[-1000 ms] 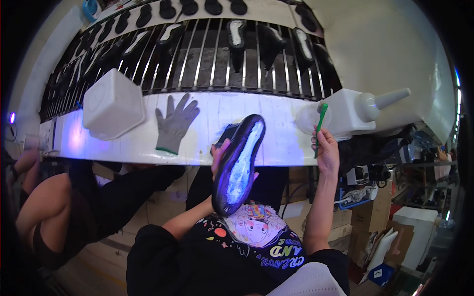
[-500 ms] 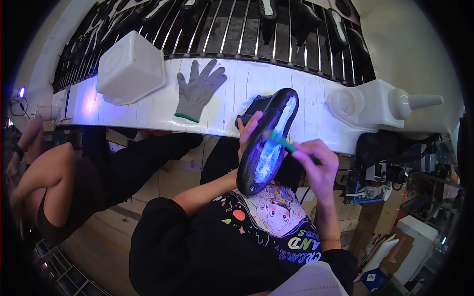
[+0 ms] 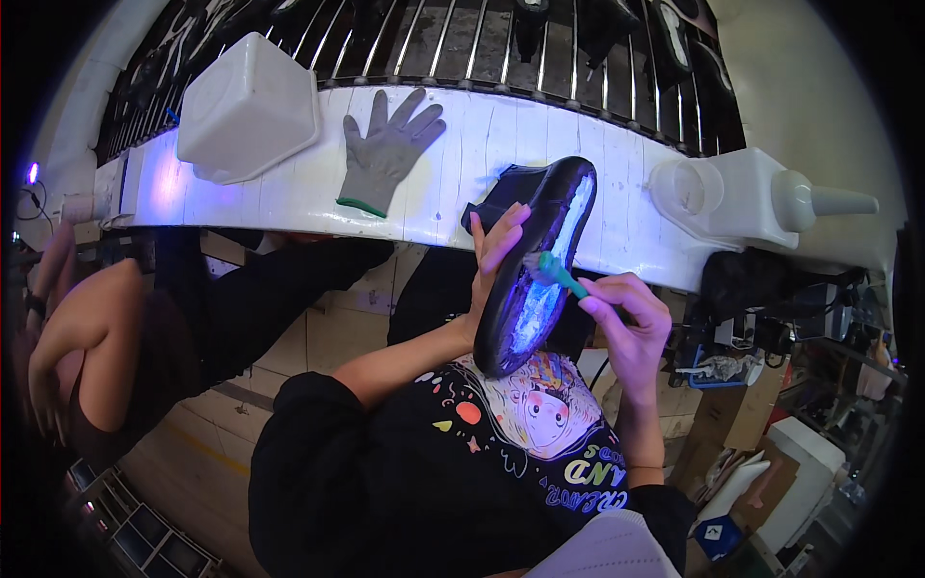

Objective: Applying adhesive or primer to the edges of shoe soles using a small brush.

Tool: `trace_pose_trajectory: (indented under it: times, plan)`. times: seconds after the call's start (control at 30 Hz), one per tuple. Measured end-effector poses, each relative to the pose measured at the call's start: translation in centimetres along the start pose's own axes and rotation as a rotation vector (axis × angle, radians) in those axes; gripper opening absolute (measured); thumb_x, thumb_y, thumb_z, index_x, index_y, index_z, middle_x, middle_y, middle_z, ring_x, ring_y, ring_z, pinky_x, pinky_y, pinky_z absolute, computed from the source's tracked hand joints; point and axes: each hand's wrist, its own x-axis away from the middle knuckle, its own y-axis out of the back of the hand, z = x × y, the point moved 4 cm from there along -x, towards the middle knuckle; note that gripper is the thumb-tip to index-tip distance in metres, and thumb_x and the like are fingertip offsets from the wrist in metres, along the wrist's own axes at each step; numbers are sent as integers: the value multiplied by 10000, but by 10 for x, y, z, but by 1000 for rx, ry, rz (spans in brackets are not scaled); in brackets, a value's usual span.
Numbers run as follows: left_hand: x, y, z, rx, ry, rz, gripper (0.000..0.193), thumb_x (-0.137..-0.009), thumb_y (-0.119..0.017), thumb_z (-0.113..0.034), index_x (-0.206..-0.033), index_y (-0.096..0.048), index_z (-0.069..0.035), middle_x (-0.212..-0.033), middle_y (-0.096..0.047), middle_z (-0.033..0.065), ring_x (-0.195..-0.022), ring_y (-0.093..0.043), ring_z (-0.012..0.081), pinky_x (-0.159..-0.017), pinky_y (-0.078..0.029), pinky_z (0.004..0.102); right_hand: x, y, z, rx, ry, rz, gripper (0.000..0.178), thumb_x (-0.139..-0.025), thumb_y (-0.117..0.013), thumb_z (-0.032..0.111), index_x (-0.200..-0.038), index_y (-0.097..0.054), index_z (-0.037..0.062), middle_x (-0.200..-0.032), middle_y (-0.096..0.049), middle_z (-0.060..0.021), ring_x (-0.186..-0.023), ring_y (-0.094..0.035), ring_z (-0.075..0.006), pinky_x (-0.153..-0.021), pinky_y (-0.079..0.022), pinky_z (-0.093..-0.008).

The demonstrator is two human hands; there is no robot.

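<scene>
In front of one black shirt (image 3: pixel 385 482) with a picture on it, one black shoe (image 3: pixel 535 313) is held with its sole up and tilted. Its side is gripped by the left hand (image 3: pixel 491 250), with the fingers bent around it. One small green brush (image 3: pixel 569 281) is pinched by the right hand (image 3: pixel 631 323), nearly closed, with the thumb and fingertips on the handle. The white strip of the sole is touched by the brush's head. Past the shoe, on the white surface (image 3: pixel 453 197), one gray glove (image 3: pixel 385 154) is laid flat, near one white tub (image 3: pixel 246 111) on the left. On the right, one white bottle (image 3: pixel 756 197) with a spout is laid beside one round clear cup (image 3: pixel 689 188). Farthest off, at least four dark shoes (image 3: pixel 673 40) are held on one rack of metal bars (image 3: pixel 535 72); the full count cannot be told.
</scene>
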Motion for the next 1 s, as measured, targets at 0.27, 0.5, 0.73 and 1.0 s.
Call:
trace_pose_trajectory:
  times: [0.27,0.5,0.73,1.0]
  plan:
    - [-8,1,-13,-54,-30,-37,803,-713,-776,-183,-1328,-270,-73,-1347,-406,239,-1278,-408,373,-1098,9,593,-11,6,-24,-18,-102,-131,126,-781,-690,-26,-905,-685,-48,-797,-640,-76,-685,-551,-94,-630,-424,-206]
    - [-7,1,-13,-86,-79,-7,931,-666,-832,-237,-1362,-239,-61,-1313,-419,259,-1294,-371,385,-1096,31,586,-34,17,-62,114,-160,-239,106,-843,-675,62,-896,-677,-30,-710,-572,30,-623,-398,-18,-543,-290,-181]
    - [-12,1,-19,-28,-38,-21,736,-717,-775,-168,-1302,-339,-76,-1318,-454,219,-1262,-427,380,-1089,6,611,-58,33,-73,285,-117,-339,130,-825,-693,119,-882,-695,2,-718,-647,-24,-542,-374,-55,-479,-297,-234]
    - [-5,2,-12,-51,-44,-20,775,-714,-776,-163,-1323,-306,-74,-1330,-438,228,-1271,-419,375,-1096,13,597,-25,22,-42,-151,-240,59,65,-803,-684,44,-839,-689,-10,-666,-554,14,-544,-391,-25,-481,-250,-198]
